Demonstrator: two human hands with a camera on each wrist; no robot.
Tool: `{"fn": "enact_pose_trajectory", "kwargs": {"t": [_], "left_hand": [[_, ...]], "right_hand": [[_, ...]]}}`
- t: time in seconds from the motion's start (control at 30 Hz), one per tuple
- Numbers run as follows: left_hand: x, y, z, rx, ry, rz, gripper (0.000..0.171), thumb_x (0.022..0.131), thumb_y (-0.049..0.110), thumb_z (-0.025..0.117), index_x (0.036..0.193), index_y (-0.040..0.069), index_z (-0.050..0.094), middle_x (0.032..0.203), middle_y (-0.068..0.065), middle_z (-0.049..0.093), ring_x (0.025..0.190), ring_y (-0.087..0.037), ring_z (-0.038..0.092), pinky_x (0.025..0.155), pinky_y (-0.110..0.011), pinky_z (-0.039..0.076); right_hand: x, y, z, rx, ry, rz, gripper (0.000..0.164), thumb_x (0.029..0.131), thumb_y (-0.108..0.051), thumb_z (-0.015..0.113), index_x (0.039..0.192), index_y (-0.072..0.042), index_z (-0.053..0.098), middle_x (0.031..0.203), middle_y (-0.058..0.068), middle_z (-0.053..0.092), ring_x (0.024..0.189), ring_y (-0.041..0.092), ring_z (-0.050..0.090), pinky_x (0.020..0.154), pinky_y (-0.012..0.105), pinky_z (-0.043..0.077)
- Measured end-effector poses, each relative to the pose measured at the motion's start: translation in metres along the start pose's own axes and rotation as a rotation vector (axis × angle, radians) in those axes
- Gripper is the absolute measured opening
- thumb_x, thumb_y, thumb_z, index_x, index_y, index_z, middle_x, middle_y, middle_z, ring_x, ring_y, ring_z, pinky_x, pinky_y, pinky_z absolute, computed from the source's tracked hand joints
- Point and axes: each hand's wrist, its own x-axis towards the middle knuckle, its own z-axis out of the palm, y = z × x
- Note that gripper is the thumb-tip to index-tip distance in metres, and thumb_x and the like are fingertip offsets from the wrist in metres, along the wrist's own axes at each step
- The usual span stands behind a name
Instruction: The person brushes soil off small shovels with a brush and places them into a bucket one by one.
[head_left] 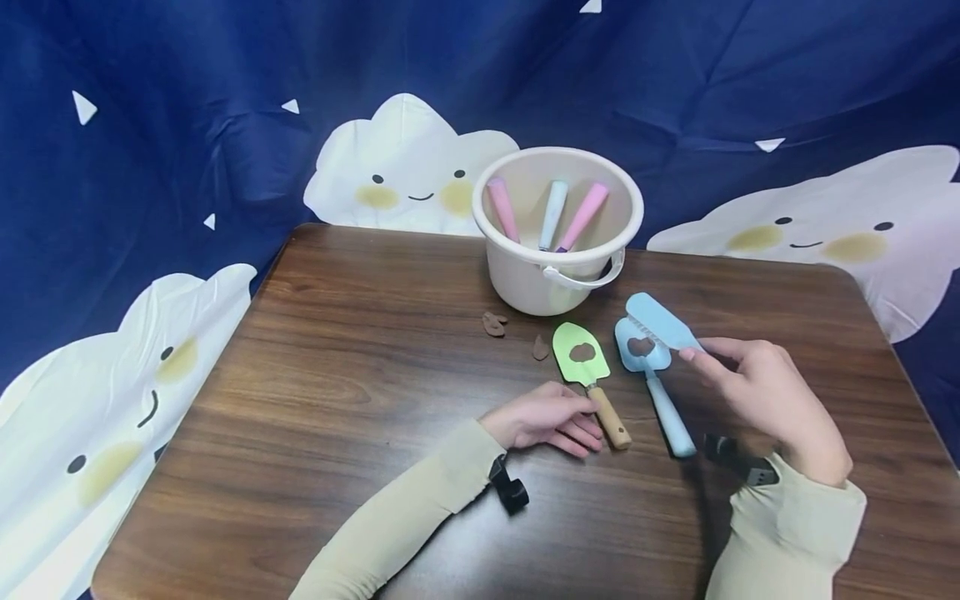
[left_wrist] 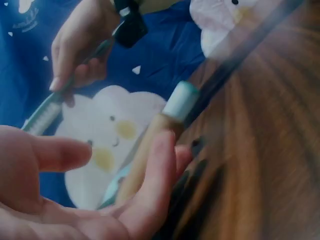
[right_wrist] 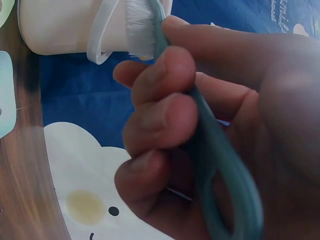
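Right hand (head_left: 772,400) grips brush (head_left: 660,319), left hand (head_left: 551,417) relaxed. I see blue trowel (head_left: 665,408) unbraced near bucket (head_left: 528,283); brushing could skid it.

blue cloth (head_left: 540,67) with smiling clouds (head_left: 412,158) behind brown table (head_left: 322,375)

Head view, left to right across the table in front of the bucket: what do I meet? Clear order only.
Cluster of brown pieces → lone brown piece → green trowel → blue trowel → right hand.
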Motion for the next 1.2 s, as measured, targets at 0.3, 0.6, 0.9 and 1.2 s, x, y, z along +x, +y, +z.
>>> {"fn": "enact_pose_trajectory", "kwargs": {"t": [0.3, 0.6, 0.9, 1.2], "left_hand": [[0.003, -0.014, 0.017, -0.246, -0.059, -0.025, 0.029, 0.097, 0.012, 0.046, 0.118, -0.004, 0.058, 0.13, -0.032, 0.054, 0.121, -0.041, 0.056, 0.099, -0.051, 0.048], [0.004, -0.013, 0.015, -0.313, -0.084, -0.032, 0.032, 0.098, 0.012, 0.046, 0.122, -0.008, 0.055, 0.129, -0.03, 0.056, 0.124, -0.044, 0.051, 0.105, -0.049, 0.043], [0.004, -0.014, 0.008, -0.215, -0.045, -0.021, 0.02, 0.1, 0.022, 0.049, 0.101, 0.004, 0.057, 0.097, -0.024, 0.069, 0.101, -0.041, 0.067, 0.088, -0.045, 0.056], [-0.003, -0.013, -0.003, -0.024, -0.008, -0.019, 0.016, 0.097, 0.023, 0.057, 0.096, 0.008, 0.052, 0.068, -0.008, 0.066, 0.058, -0.015, 0.066, 0.055, -0.026, 0.058]], "right_hand": [[0.001, 0.0, 0.004, 0.002, 0.001, -0.026, 0.03, 0.094, -0.03, 0.063, 0.106, -0.004, 0.072, 0.068, 0.003, 0.069, 0.065, -0.008, 0.051, 0.061, 0.012, 0.039], [0.002, 0.001, 0.006, 0.006, -0.038, -0.024, 0.028, 0.095, -0.029, 0.062, 0.104, -0.005, 0.072, 0.061, -0.005, 0.063, 0.06, -0.001, 0.052, 0.058, 0.017, 0.04], [0.004, -0.004, 0.011, 0.012, -0.069, -0.042, 0.024, 0.096, -0.029, 0.061, 0.097, -0.008, 0.072, 0.057, -0.003, 0.059, 0.055, 0.002, 0.048, 0.053, 0.02, 0.038], [0.009, -0.015, 0.019, 0.028, -0.135, -0.075, 0.025, 0.096, -0.028, 0.06, 0.101, -0.007, 0.072, 0.059, -0.006, 0.059, 0.056, 0.002, 0.05, 0.054, 0.021, 0.042]]}}
